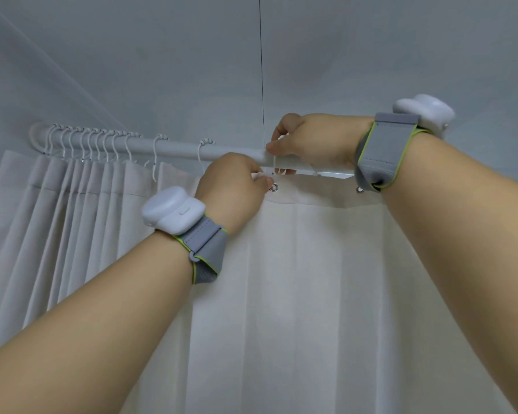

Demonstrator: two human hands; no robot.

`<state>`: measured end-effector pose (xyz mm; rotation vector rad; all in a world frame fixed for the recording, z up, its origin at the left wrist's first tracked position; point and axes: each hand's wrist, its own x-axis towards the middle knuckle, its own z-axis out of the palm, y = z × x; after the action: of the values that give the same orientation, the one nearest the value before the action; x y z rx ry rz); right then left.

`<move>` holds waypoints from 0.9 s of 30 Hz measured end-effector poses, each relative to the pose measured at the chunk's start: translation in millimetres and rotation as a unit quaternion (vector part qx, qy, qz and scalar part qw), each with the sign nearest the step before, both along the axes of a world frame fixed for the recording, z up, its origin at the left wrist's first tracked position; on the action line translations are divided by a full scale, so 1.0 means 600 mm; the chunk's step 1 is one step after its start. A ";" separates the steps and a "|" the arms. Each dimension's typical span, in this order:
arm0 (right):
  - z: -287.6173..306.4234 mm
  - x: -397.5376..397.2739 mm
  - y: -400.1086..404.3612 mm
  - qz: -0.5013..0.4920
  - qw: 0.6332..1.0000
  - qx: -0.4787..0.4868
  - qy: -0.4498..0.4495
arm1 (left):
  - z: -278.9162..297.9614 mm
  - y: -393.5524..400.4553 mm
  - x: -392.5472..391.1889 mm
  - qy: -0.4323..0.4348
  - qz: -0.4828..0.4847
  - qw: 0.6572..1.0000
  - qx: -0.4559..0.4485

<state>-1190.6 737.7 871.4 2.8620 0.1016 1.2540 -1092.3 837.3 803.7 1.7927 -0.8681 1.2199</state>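
A white shower curtain (296, 279) hangs below a white rod (177, 147) that runs across the view. My left hand (231, 189) pinches the curtain's top hem right beside a metal eyelet (273, 187). My right hand (308, 141) is up at the rod and pinches a thin white curtain hook (277, 165) that loops over the rod just above that eyelet. The hook's lower end is partly hidden by my fingers. A second eyelet (360, 189) shows further right, under my right wrist.
Several white hooks (87, 141) are bunched at the rod's left end, holding the gathered curtain folds (57, 219). Two more hooks (159, 153) hang singly along the rod. Grey-white wall and ceiling (251, 55) lie behind. Both wrists wear grey straps with white devices.
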 end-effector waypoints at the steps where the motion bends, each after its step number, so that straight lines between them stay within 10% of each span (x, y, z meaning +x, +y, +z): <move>1: 0.002 0.002 0.000 0.012 1.000 0.011 0.002 | 0.000 -0.001 0.000 0.002 0.000 1.000 0.004; 14: 0.004 0.001 -0.003 0.067 0.993 0.087 0.029 | 0.005 -0.007 0.006 0.027 0.043 0.999 0.008; 27: 0.021 0.003 -0.007 -0.014 0.999 -0.032 0.032 | -0.008 -0.023 0.014 -0.039 -0.023 0.994 -0.103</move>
<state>-1188.9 733.6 883.8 2.8395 0.1002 1.1342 -1084.2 823.2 798.7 1.5618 -0.7927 1.3072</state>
